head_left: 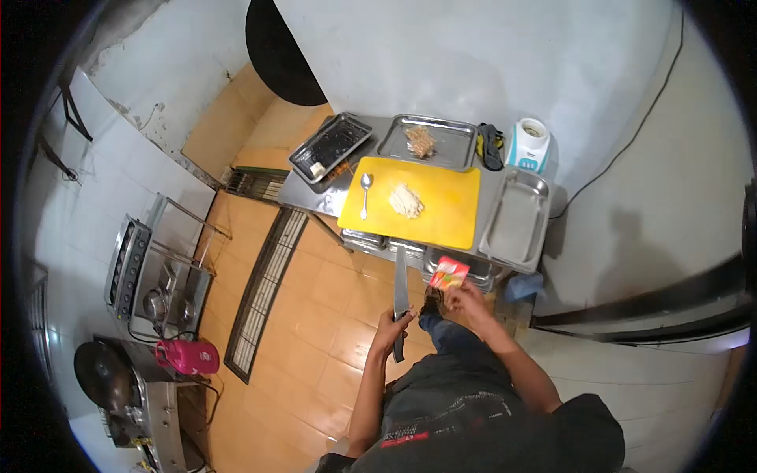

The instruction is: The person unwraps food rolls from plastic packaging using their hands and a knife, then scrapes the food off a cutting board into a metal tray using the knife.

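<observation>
Gripping a knife (401, 277) by its dark handle, the left hand (392, 329) is closed in the lower middle of the frame, the blade pointing toward the top of the picture and its tip close to the near edge of a yellow cutting board (453, 201). Just to the right, the right hand (467, 301) pinches a red packet (449, 273) between thumb and fingers, holding it up in front of the table's near side. On the board, in the upper middle of the frame, lies a loose heap of pale strips (405, 202), with a metal spoon (366, 188) to its left, bowl toward the top. Beyond the board, a metal tray (457, 148) bears a brown, crumbly heap (421, 143); to the left of that tray, a darker tray (341, 139) sits tilted across the table's corner with a small white piece (317, 169) near its lower end. Right of the board rests a deep metal pan (516, 214), and above it in the picture stands a white and turquoise appliance (530, 146) beside a black and yellow item (490, 147) too small to identify. A pink gas cylinder (194, 357) stands at lower left.
</observation>
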Available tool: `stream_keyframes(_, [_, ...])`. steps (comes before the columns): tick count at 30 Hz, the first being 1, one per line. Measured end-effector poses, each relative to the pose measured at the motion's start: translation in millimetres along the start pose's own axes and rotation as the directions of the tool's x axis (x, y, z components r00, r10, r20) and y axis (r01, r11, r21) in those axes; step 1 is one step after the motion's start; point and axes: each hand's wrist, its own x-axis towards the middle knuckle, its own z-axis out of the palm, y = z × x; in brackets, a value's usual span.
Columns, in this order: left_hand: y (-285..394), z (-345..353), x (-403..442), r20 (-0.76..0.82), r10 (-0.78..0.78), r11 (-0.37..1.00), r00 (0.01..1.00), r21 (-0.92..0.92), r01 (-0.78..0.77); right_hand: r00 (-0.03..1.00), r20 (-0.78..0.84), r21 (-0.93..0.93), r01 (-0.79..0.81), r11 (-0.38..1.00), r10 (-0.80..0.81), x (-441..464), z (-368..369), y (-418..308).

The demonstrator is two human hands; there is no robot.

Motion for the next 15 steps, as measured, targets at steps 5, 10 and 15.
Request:
stream_keyframes(5, [77,-54,68,-0.124,0.04,0.999,0.991,-0.025,-0.044,0.937,-0.339,0.462,0.243,0.853,-0.084,99,50,-105])
stream_keyframes(10, [119,-74,152,-0.16,0.077,0.997,0.984,-0.002,-0.079,0.951,-0.309,0.51,0.17,0.843,-0.005,158,78,-145])
stream_keyframes(15, [155,-47,185,-0.073,0.087,0.988,0.994,-0.12,-0.095,0.992,0.127,-0.071,0.037,0.997,-0.027,182,76,-139])
